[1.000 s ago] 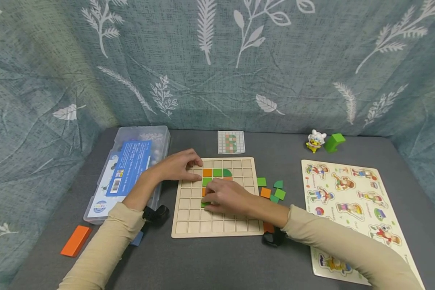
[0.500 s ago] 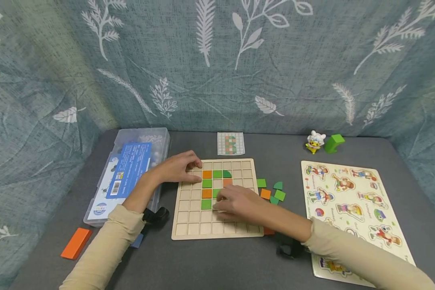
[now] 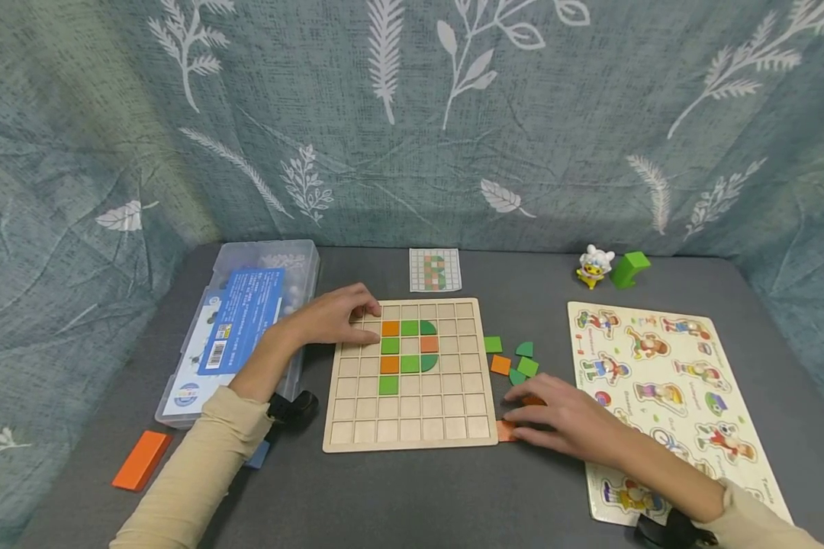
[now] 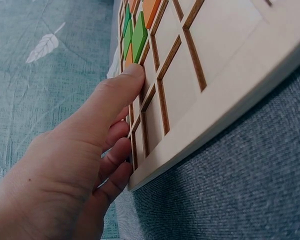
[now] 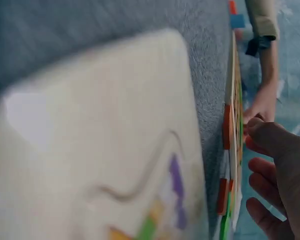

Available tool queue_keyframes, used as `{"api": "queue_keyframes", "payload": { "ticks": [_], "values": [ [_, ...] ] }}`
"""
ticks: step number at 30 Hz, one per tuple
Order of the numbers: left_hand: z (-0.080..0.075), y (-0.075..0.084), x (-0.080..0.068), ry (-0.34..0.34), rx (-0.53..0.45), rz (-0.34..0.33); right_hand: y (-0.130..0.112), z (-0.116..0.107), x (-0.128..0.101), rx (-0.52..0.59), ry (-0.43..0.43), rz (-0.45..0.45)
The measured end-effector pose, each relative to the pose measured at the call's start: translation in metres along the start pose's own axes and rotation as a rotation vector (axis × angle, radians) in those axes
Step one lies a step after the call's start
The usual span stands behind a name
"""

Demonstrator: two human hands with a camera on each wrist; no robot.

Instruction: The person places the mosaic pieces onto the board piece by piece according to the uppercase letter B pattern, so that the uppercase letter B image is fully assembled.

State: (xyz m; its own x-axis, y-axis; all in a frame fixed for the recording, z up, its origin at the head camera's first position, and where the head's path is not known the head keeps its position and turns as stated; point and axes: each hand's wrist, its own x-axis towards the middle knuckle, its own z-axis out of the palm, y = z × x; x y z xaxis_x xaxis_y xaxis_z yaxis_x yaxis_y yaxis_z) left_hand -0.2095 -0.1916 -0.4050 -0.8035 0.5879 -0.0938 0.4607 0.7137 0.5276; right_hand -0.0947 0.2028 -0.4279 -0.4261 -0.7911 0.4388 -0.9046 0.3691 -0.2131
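Observation:
A wooden grid board (image 3: 439, 412) lies on the dark table, with orange and green tiles (image 3: 410, 364) set in some cells. My left hand (image 3: 336, 314) holds the board at its back left corner. In the left wrist view, its thumb lies on the grid and the other fingers meet the edge. Right of the board, my right hand (image 3: 566, 419) reaches over loose orange tiles (image 3: 505, 431), fingers spread and slightly bent. One orange tile lies partly under its fingers; contact is hard to tell. Loose green tiles (image 3: 527, 367) and another orange tile (image 3: 500, 364) lie just behind that hand.
A small pattern card (image 3: 434, 270) lies behind the board. A clear plastic box (image 3: 302, 263) stands left, near an orange block (image 3: 142, 460). A picture puzzle board (image 3: 638, 396) lies right. A toy figure (image 3: 594, 266) and a green block (image 3: 630, 269) stand at the back.
My right hand has left the grid and moved right to the loose tiles, uncovering the tiles set in the board. My left hand stays at the board's corner.

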Motion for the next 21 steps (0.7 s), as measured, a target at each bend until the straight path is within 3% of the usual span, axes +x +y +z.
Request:
{"api": "queue_keyframes", "payload": {
  "ticks": [9, 21],
  "values": [
    [0.000, 0.000, 0.000, -0.003, 0.001, -0.004, 0.002, 0.005, -0.013, 0.037, 0.048, -0.090],
    [0.001, -0.001, 0.000, 0.011, 0.018, 0.005, 0.003, 0.005, -0.020, 0.057, -0.059, 0.008]
  ]
}}
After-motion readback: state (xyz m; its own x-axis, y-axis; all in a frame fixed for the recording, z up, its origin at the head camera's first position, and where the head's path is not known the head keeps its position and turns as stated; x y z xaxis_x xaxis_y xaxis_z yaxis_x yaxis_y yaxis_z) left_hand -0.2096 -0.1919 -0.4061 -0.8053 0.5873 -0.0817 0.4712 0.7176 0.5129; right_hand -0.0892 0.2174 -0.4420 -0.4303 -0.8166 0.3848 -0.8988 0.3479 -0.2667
